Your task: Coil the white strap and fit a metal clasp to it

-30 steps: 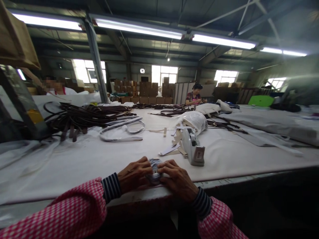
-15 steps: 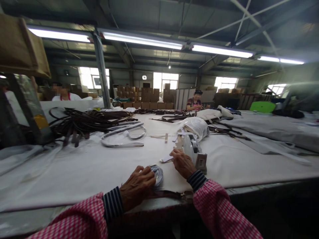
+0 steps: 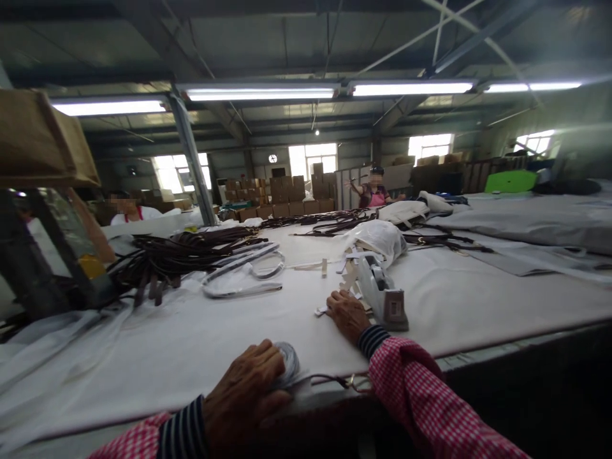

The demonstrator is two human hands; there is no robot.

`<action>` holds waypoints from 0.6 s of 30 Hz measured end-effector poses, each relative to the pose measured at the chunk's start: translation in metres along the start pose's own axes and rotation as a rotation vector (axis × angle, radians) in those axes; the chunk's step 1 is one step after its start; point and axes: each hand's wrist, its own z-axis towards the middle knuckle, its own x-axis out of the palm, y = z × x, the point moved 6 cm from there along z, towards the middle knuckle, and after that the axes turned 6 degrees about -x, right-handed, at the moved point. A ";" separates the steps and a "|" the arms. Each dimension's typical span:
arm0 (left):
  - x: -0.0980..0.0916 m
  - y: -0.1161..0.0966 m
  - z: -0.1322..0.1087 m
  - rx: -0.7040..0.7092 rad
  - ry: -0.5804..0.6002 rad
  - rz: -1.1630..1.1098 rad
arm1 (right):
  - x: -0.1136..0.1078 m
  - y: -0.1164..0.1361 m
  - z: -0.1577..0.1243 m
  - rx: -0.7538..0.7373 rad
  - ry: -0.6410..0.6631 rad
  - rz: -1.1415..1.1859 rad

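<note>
My left hand (image 3: 243, 395) lies over a coiled roll of pale grey strap (image 3: 287, 364) at the front edge of the table, hiding part of it. A thin dark strap with a small metal buckle (image 3: 351, 382) runs from the roll along the edge. My right hand (image 3: 348, 315) rests palm down further forward, its fingertips at a white paper strip (image 3: 321, 311). It sits just left of a grey tape dispenser (image 3: 382, 294), which stands among several cut pale strips.
The white-covered work table (image 3: 157, 338) ends in a dark edge close to me. A bundle of dark leather straps (image 3: 182, 252), pale strap loops (image 3: 243, 280) and a white plastic bag (image 3: 375, 241) lie on it. Two co-workers (image 3: 375, 191) sit beyond, before stacked cardboard boxes (image 3: 287, 191).
My hands have parted from the roll they held together. The right hand has moved forward to the dispenser, the left stays on the roll, and the view has tilted slightly.
</note>
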 end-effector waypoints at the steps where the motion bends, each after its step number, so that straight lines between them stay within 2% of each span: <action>1: -0.005 0.004 0.002 -0.060 0.000 -0.051 | 0.000 0.000 0.001 -0.008 -0.007 -0.006; 5: -0.019 0.021 0.011 -0.353 -0.028 -0.417 | 0.000 0.003 0.001 -0.036 -0.018 -0.028; 9: -0.021 0.030 0.008 -0.521 -0.009 -0.819 | -0.003 0.004 0.000 -0.067 -0.024 -0.033; 14: -0.026 0.030 0.000 -0.654 -0.052 -1.035 | -0.006 0.005 0.000 -0.073 -0.054 -0.026; 18: -0.033 0.022 0.005 -0.615 -0.069 -1.177 | -0.007 0.006 -0.001 -0.068 -0.083 -0.036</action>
